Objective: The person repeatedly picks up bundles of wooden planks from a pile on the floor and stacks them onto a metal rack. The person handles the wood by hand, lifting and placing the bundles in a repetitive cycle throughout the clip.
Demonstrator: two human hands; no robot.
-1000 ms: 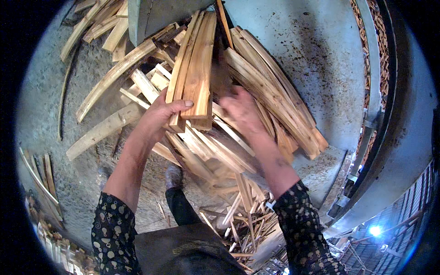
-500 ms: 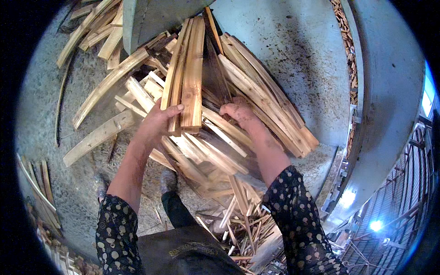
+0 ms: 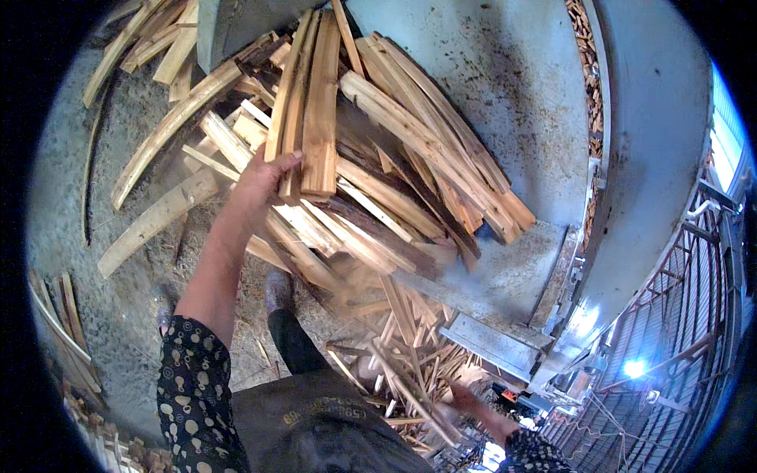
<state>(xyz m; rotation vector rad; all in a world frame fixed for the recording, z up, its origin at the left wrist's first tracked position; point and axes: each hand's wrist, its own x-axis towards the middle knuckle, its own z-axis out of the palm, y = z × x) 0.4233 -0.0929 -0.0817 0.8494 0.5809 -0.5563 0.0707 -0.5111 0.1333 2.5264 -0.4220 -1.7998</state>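
Observation:
My left hand (image 3: 264, 177) is closed around the near end of a small bundle of wooden boards (image 3: 318, 118), thumb on top. The boards point away from me over a loose heap of wood. My right hand (image 3: 467, 400) is low on the right, above a pile of thin wood scraps (image 3: 398, 335). It is small and smeared there, so its fingers are unclear. A long thin wooden strip (image 3: 406, 386) slants across the scraps beside it; I cannot tell whether the hand touches it. More boards (image 3: 441, 138) lie fanned out right of the bundle.
A blue-grey metal surface (image 3: 473, 47) runs along the right side, with a metal ledge (image 3: 493, 343) below it. Loose boards (image 3: 169, 114) lie on the rough concrete floor (image 3: 134, 315) to the left. My shoe (image 3: 278, 292) stands close to the heap.
My right hand has left the heap beside the bundle and swung down to the lower right, over the scraps. My left hand keeps its hold on the boards. The whole view has shifted slightly.

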